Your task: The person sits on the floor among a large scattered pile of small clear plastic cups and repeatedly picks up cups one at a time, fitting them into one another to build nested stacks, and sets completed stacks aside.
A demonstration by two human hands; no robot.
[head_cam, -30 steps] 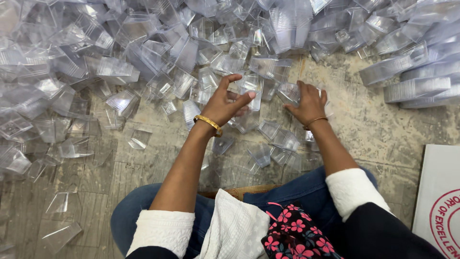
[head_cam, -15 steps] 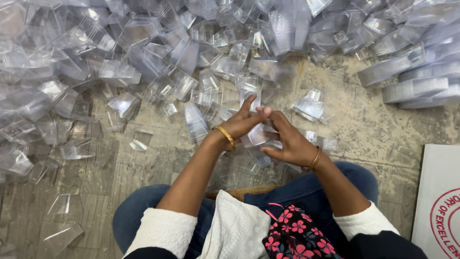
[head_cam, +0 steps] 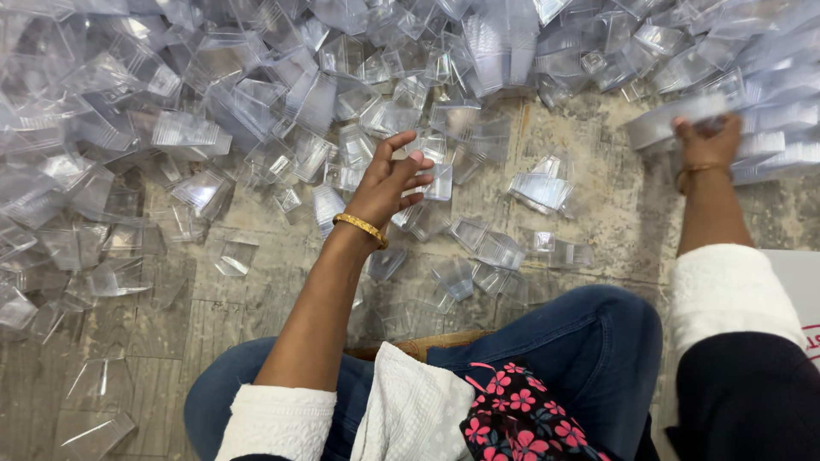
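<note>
Loose clear plastic cups (head_cam: 256, 111) lie heaped on the stone floor ahead of me. My left hand (head_cam: 389, 181), with a gold bangle at the wrist, hovers over the near edge of the heap with its fingers spread. Its fingertips are beside a small clear cup (head_cam: 439, 181), and it holds nothing. My right hand (head_cam: 705, 142) is stretched far to the right and is blurred. Its fingers curl around the end of a long nested stack of clear cups (head_cam: 658, 126) lying on its side.
More nested stacks (head_cam: 781, 149) lie at the right edge. A few single cups (head_cam: 500, 250) are scattered in front of my knees. A white board with red print (head_cam: 807, 294) lies at the right. My jeans, a white cloth and a floral cloth fill the bottom.
The hands were joined over a clear cup at the centre and have now parted. The right hand swung out to the stack at the right. The left hand lifted and opened.
</note>
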